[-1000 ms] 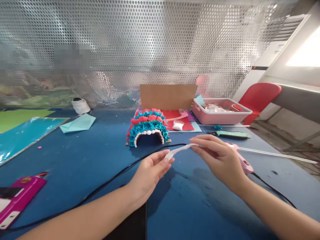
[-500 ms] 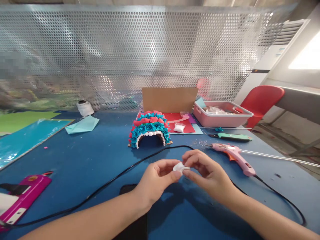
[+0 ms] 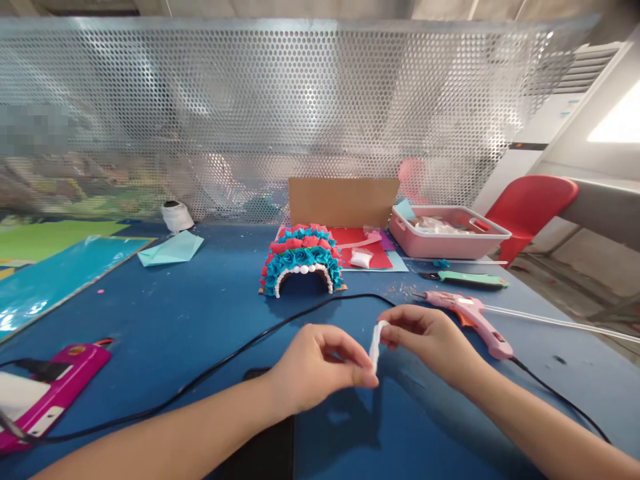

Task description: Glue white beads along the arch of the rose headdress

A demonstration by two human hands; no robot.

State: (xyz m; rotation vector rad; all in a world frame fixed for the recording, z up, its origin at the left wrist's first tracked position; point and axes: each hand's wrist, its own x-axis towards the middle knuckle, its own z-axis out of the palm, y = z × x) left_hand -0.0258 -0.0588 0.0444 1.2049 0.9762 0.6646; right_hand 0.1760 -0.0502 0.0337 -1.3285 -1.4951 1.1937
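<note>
A short white strip (image 3: 375, 347) is held between both hands above the blue table (image 3: 165, 320). My left hand (image 3: 315, 367) pinches its lower end with fingers curled. My right hand (image 3: 430, 340) pinches its upper end, so the strip stands nearly upright. Behind the hands sits an arch-shaped craft piece (image 3: 303, 260) covered in teal and red paper flowers with a white bead edge. A pink glue gun (image 3: 470, 317) lies just right of my right hand.
A black cord (image 3: 240, 353) crosses the table in front of the arch. At left lie a magenta glue gun (image 3: 55, 387) and teal sheets (image 3: 50, 273). Behind stand a cardboard piece (image 3: 343, 200), a pink tray (image 3: 447, 233), a green knife (image 3: 465, 279) and a red chair (image 3: 535, 200).
The strip was stretched out wide between the hands, then bunched small between them, and now stands short and upright. Both hands came closer to me and together.
</note>
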